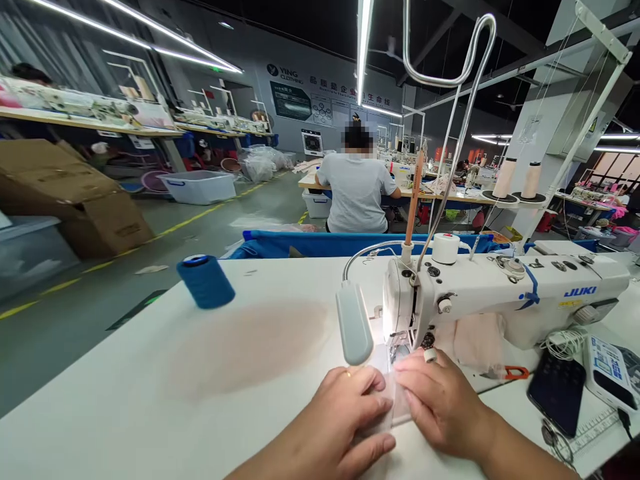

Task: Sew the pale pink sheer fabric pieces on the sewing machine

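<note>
My left hand (336, 417) and my right hand (439, 405) lie close together on the white table (150, 387), right in front of the needle of a white JUKI sewing machine (500, 293). Between them they pinch a small pale, nearly see-through strip of fabric (395, 400). Both hands' fingers are curled and pressed onto it. A ring shows on my left hand. A grey lamp head (353, 323) on a bendable neck hangs just above my left hand.
A blue thread cone (206, 281) lies on its side at the table's far left. A dark phone (557, 392), a control box (607, 371) and orange-handled snips (515, 373) sit at the right. A person in a grey shirt (356, 190) sits ahead. Cardboard boxes (65, 193) stand left.
</note>
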